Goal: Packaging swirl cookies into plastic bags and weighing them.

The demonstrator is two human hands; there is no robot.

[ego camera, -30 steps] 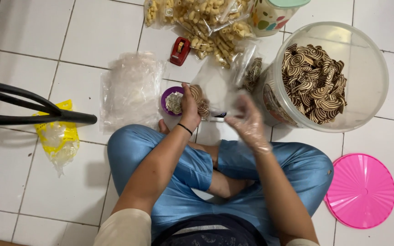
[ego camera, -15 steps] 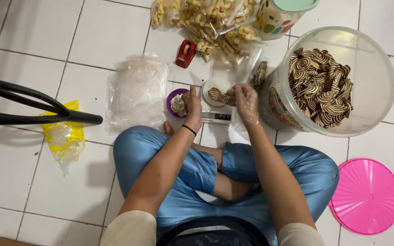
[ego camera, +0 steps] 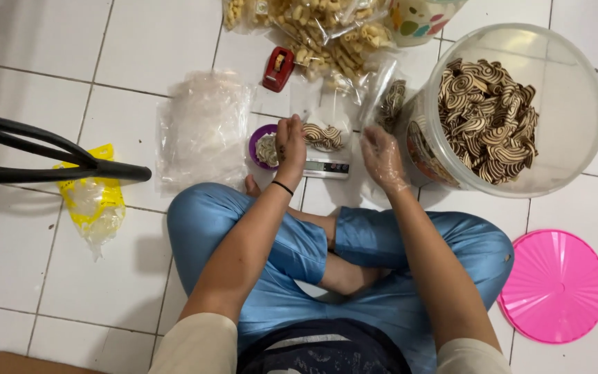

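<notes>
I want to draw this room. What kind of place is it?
Probably a home floor used for packing snacks. The person sits cross-legged on white floor tiles, with a big clear tub of striped cookies, a small scale and a stack of clear plastic bags around them.

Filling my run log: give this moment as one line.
left hand: holds clear plastic bag of striped biscuits on small scale | gloved right hand: empty, beside

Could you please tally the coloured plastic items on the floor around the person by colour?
Pink: 1, the round lid
Red: 1, the small tape dispenser
Purple: 1, the small bowl
Yellow: 1, the bag
Total: 4
</notes>
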